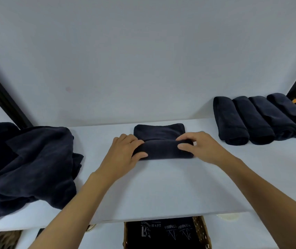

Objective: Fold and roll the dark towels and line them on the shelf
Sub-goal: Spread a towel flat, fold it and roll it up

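Four rolled towels [262, 119] line the shelf [161, 191]; left hand [123, 151] and right hand [197, 146] grip a half-rolled towel [163, 150]; a loose pile [30, 166] waits.

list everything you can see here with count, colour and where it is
rolled towels: four, dark navy, side by side at the right end of the shelf
half-rolled towel: one, dark navy, shelf centre, flat part toward the wall
loose towels: a heap, count unclear, dark navy, left end of the shelf
shelf: one, white, against a white wall
basket: one, brown wicker, below the shelf, holding black printed fabric
left hand: fingers on the roll's left end
right hand: fingers on the roll's right end
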A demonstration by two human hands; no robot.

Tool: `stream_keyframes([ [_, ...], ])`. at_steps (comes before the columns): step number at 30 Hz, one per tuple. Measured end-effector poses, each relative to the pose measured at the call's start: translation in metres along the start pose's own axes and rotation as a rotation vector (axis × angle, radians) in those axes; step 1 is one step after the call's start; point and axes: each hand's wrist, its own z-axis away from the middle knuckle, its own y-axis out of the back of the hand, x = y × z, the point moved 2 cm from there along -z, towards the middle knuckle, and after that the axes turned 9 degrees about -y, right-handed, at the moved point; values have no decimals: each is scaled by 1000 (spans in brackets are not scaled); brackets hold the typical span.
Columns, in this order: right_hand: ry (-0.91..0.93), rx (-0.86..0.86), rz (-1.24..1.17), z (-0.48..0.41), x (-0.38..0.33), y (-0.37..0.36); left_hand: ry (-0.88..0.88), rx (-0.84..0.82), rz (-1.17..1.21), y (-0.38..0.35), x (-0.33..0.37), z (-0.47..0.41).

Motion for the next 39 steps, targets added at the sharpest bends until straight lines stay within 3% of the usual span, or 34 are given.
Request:
stream_keyframes([
  [4, -43, -17, -79, -17, -4, 1, 167, -143, 196, 4, -12, -25],
  [8, 237, 276, 333, -10, -9, -12, 275, -215, 271, 4, -19, -38],
  [10, 294, 235, 478, -5, -8, -18, 312, -236, 306, 2, -25, -41],
  [12, 254, 205, 528, -9, -5, -18, 309, -140, 363, -2, -28, -42],
  [16, 75, 122, 224, -24, -9, -8, 113, 211, 142, -2, -20, -35],
  [19, -31, 64, 43, -37, -9, -5, -25, 152, 13, -11, -19, -31],
  [22, -121, 49, -78, -50, -12, -3, 7, 40, 27, -13, -29, -43],
  [25, -45, 202, 150, -57, -17, -9, 65, -91, 117, -12, -39, -66],
  [28, 252, 397, 469, -47, -18, -23, 146, -181, 237, -14, -49, -80],
  [32, 259, 264, 613, -57, -18, -21, 283, -219, 450, -19, -58, -90],
  [35, 197, 161, 552, -80, -24, -10, 370, -84, 366, -21, -48, -92],
  [37, 136, 79, 456, -92, -27, -3, 528, 164, 216, -16, -32, -84],
  [39, 53, -24, 346, -104, -26, 4, 681, 372, 238, -14, -12, -71],
])
